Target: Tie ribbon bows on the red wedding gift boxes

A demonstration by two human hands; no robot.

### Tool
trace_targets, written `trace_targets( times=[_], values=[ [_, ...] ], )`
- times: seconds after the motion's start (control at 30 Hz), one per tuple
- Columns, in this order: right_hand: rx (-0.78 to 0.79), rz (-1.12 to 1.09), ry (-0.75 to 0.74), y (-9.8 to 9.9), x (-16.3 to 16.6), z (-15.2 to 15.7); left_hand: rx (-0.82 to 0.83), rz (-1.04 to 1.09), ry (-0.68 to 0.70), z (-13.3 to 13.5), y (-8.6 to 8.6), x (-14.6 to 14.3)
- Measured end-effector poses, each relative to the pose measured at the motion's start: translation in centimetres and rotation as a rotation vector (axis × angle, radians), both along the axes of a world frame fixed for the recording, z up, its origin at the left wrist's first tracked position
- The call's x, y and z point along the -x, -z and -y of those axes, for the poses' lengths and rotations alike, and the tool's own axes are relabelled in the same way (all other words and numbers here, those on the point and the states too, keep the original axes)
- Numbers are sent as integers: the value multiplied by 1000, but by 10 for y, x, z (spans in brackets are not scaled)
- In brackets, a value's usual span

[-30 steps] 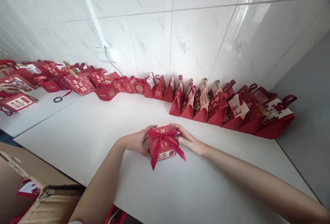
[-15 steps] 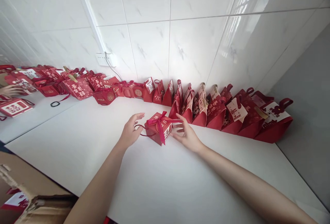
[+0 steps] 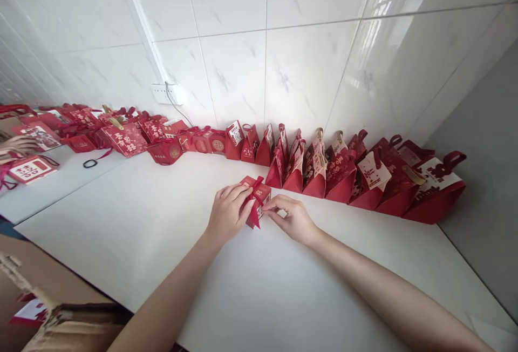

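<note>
A small red gift box (image 3: 259, 194) tied with a red ribbon stands on the white table (image 3: 170, 222), close to the row of red gift bags. My left hand (image 3: 229, 212) covers the box's left side with its fingers curled over the top. My right hand (image 3: 292, 218) pinches the box's lower right corner with thumb and fingers together. Part of the box is hidden under my left hand.
A row of red gift bags (image 3: 364, 174) lines the tiled wall on the right. More red boxes and bags (image 3: 121, 135) crowd the left side near a wall socket (image 3: 167, 93). Another person's hand (image 3: 16, 146) shows at the far left. A cardboard carton (image 3: 44, 314) sits below the table's edge.
The box has moved away from me toward the row of bags and turned. My left hand, open half a second ago, now rests closed over it, and my right hand pinches its corner.
</note>
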State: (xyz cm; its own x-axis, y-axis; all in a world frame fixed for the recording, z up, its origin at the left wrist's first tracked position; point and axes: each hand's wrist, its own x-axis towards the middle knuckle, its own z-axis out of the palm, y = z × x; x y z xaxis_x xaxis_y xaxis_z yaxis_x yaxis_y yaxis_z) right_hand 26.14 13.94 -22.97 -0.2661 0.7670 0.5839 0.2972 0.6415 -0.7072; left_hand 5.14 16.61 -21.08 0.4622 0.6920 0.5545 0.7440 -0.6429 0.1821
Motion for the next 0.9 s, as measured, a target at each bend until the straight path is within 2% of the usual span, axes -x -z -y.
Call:
trace_targets(
  times=[0.13, 0.3, 0.37, 0.47, 0.53, 0.7, 0.9],
  values=[
    [-12, 1, -19, 6, 2, 3, 6, -60, 7, 2, 0, 3],
    [60, 12, -114, 22, 2, 7, 55, -104, 3, 6, 4, 4],
    [56, -25, -36, 24, 1, 4, 88, -93, -6, 7, 6, 3],
    [-11, -100, 229, 16, -1, -5, 142, -58, -5, 7, 9, 2],
    [-59, -34, 334, 8, -2, -13, 154, -40, 17, 6, 10, 2],
    [-96, 302, 373, -4, 0, -22, 142, 3, 73, 5, 7, 3],
    [-124, 281, 381, -1, 3, -25, 175, 17, 83, 5, 2, 6]
  ],
)
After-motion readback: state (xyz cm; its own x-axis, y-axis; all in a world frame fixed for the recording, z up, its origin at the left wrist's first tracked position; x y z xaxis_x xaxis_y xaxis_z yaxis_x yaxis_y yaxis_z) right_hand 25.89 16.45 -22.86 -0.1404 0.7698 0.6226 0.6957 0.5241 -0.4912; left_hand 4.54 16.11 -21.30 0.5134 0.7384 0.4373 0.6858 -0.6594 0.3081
